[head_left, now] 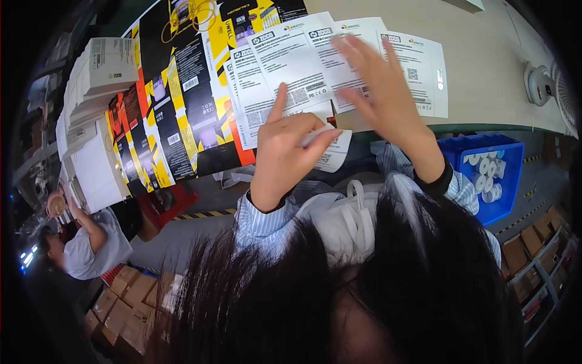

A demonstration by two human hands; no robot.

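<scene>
Several white printed paper sheets (285,51) overlap in a row along the near side of the table. My left hand (284,145) is at the near table edge, its index finger stretched out over the lower part of the sheets. A folded printed sheet (337,151) is gripped between its thumb and curled fingers and hangs past the edge. Over the sheets to the right is my right hand (388,91), fingers apart and slightly blurred, with nothing seen in it. It hides part of the middle sheet; whether it touches the paper is unclear.
Flat yellow-and-black printed cardboard (182,103) covers the table's left side, with yellow cord (188,18) on it. Stacked white leaflets (100,73) stand farther left. A blue bin (509,182) of white rolls sits below the table at right, near a fan (545,85). Another person (97,242) is lower left.
</scene>
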